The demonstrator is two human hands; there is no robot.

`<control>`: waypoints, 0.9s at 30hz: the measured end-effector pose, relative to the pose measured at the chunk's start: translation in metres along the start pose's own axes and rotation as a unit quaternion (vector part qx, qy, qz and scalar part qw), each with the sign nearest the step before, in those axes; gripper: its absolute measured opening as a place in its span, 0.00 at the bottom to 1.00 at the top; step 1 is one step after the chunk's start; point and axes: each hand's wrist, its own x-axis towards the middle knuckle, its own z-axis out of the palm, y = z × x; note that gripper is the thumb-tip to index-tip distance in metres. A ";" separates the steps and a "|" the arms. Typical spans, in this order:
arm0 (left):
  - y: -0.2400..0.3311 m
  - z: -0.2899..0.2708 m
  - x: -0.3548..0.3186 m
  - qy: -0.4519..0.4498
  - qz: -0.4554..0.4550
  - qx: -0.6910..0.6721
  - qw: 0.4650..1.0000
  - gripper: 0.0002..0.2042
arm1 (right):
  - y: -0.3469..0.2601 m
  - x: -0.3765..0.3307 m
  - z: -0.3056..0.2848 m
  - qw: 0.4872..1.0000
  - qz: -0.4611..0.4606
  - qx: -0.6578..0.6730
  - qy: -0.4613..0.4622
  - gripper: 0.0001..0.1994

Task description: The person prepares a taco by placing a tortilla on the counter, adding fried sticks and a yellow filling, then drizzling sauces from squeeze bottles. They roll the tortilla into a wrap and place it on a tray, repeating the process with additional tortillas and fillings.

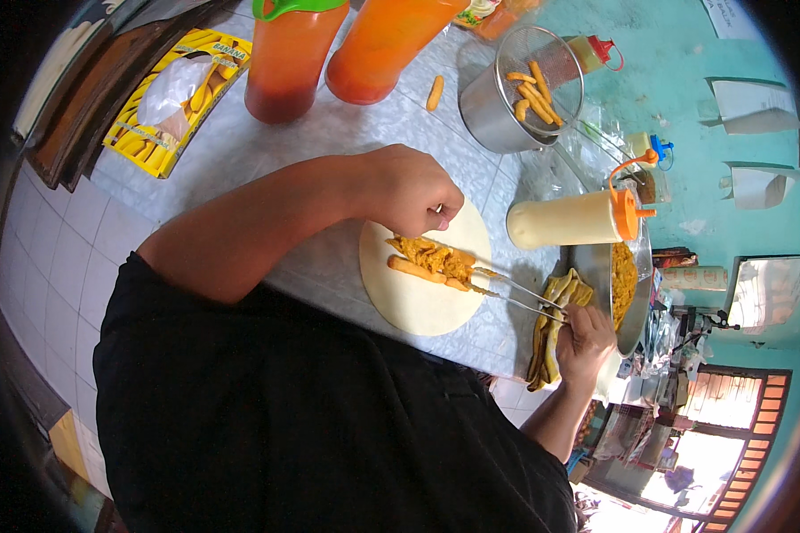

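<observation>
A round, pale flatbread [418, 306] lies on the table in front of me. Across its middle sits a yellow-orange shredded filling [431, 256], with a golden fried stick [415, 269] along the near side. My right hand [587, 342] is closed around metal tongs [524, 289], whose tips touch the right end of the filling. Over the flatbread's far edge hovers my left hand [415, 191], its fingers curled in; whatever they may hold is hidden. Beside my right hand is a crumpled yellow-and-brown cloth [556, 302].
A metal pot [484, 111] carries a strainer [564, 67] with several fried sticks. Nearby stand a cream sauce bottle [560, 220] and, farther left, two orange-red containers [284, 71] [378, 58]. A metal basin [636, 333] of filling sits at right; a yellow box [164, 155] lies far left.
</observation>
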 end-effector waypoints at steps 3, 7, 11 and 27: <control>-0.003 0.002 0.001 -0.004 0.000 0.006 1.000 0.07 | -0.005 0.001 0.002 1.000 0.003 0.004 -0.011 0.10; 0.002 -0.001 0.002 -0.028 -0.015 0.018 0.999 0.07 | -0.004 -0.001 0.001 1.000 0.009 0.019 -0.007 0.11; 0.000 0.001 0.000 -0.015 -0.002 0.026 1.000 0.07 | -0.003 0.003 -0.005 0.999 0.015 0.025 -0.021 0.10; -0.003 0.002 0.000 -0.002 -0.009 0.028 1.000 0.06 | -0.011 0.007 -0.005 1.000 -0.022 0.012 -0.002 0.08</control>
